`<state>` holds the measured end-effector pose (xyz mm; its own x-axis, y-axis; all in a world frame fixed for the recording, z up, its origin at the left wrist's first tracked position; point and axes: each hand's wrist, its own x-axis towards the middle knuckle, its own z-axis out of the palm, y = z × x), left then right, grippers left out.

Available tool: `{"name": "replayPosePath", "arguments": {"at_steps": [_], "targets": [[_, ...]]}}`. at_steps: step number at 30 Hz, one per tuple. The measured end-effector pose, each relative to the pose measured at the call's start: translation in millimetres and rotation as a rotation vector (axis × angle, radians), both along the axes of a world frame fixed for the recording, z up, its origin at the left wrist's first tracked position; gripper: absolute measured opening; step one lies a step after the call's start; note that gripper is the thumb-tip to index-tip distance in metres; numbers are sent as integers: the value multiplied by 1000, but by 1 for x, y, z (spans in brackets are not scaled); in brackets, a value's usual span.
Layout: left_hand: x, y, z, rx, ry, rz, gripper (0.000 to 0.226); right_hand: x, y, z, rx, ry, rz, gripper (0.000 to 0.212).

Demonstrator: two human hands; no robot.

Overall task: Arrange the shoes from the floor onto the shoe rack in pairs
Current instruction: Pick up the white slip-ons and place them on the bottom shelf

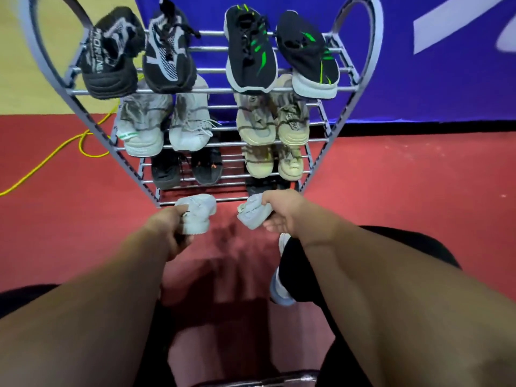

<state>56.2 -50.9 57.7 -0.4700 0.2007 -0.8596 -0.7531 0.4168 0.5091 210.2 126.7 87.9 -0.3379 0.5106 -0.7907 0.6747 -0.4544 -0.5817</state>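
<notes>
A grey metal shoe rack (346, 88) with heart-shaped sides stands in front of me, its tiers full of paired shoes. My left hand (167, 230) grips a light grey shoe (199, 212) at the rack's bottom front edge. My right hand (284, 209) grips its matching light grey shoe (252, 213) just to the right, also low at the rack's foot. Two black-and-grey shoes (167, 51) and two black shoes with green marks (251, 51) fill the top tier. Pale grey and beige pairs sit on the middle tiers, with black shoes (206, 169) lower down.
Red floor (391, 177) surrounds the rack. A yellow cable (55, 152) runs across the floor at the left. A blue banner (418, 79) hangs behind the rack. My black-trousered legs and one foot in a white shoe (280, 289) are below my arms.
</notes>
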Motion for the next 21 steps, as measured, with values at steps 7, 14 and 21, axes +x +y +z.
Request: {"name": "replayPosePath", "arguments": {"at_steps": [7, 14, 21], "targets": [[-21, 10, -23, -16, -55, 33, 13, -11, -1, -39, -121, 65, -110, 17], [-47, -6, -68, 19, -178, 195, 15, -34, -24, -98, -235, 65, -206, 32], [-58, -11, -103, 33, -235, 251, 15, -41, -51, -148, -223, -111, -233, 19]]}}
